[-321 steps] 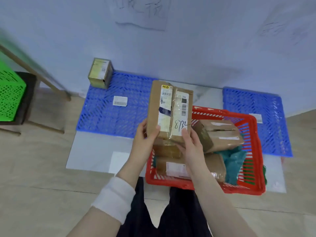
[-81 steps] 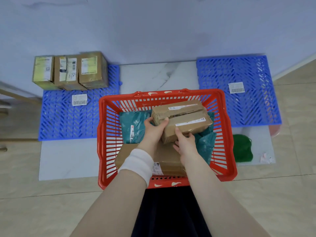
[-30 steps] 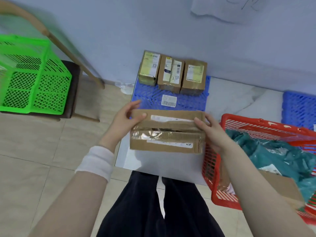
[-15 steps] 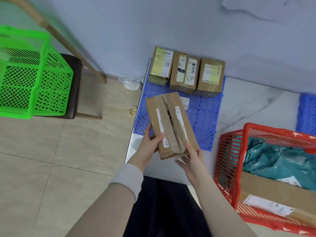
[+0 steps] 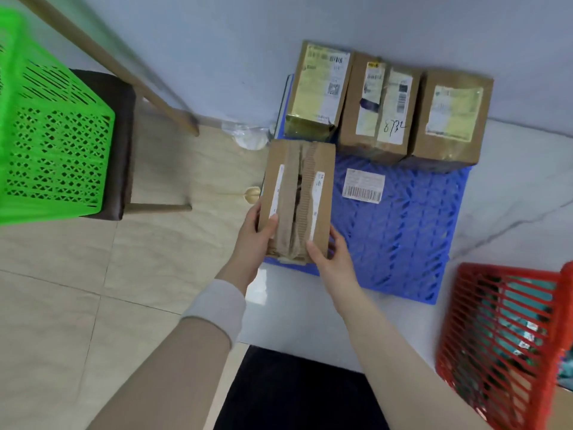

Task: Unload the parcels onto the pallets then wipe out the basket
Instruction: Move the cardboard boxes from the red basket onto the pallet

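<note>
A long brown cardboard parcel (image 5: 297,193) with a torn taped top lies lengthwise over the left front part of the blue pallet (image 5: 400,231). My left hand (image 5: 255,235) grips its near left corner and my right hand (image 5: 330,259) grips its near right corner. Three parcels stand in a row along the pallet's back edge by the wall: one with a yellowish label (image 5: 321,88), one marked 8732 (image 5: 378,107) and a third (image 5: 449,119). The red basket (image 5: 502,346) sits at the lower right, holding teal bags and a cardboard parcel.
A green basket (image 5: 52,144) rests on a dark stool (image 5: 121,141) at the left. A wooden pole (image 5: 124,69) leans toward the wall. A barcode label (image 5: 362,185) lies on the pallet. Crumpled plastic (image 5: 248,135) sits by the wall.
The parcel lifted from the red basket has been turned lengthwise and carried forward and down to the pallet's left side, just in front of the three standing parcels. Both hands still hold it.
</note>
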`<state>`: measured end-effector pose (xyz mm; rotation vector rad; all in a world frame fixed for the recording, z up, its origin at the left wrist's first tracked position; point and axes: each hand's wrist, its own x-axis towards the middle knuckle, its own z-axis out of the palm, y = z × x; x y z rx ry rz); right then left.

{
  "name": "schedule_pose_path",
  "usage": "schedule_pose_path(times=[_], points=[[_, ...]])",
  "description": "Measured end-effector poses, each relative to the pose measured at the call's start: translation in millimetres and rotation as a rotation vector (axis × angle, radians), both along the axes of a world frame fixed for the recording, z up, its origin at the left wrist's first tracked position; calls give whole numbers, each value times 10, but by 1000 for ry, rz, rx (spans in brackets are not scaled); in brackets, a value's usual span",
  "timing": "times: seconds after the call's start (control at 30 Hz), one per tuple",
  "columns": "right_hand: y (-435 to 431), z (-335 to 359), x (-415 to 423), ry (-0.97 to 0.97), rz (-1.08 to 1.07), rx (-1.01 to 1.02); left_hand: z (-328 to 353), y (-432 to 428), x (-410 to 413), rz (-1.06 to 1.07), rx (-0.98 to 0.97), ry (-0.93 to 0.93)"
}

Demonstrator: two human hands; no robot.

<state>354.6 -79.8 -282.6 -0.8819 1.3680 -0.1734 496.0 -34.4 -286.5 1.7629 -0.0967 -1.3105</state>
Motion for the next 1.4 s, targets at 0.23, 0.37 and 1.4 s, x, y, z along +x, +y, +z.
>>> schedule_pose_path(times=[0.23,0.37,1.4], points=[[-122,-271,194,145,70,-106,-251,-141,192,-66,-5,-128],[-166,-291,263,224,128,-174,-294,-202,209,-64,43,-178],[-7,2136,-3718,434,87,-704,2044,-138,-3753,-605,-203,-606]])
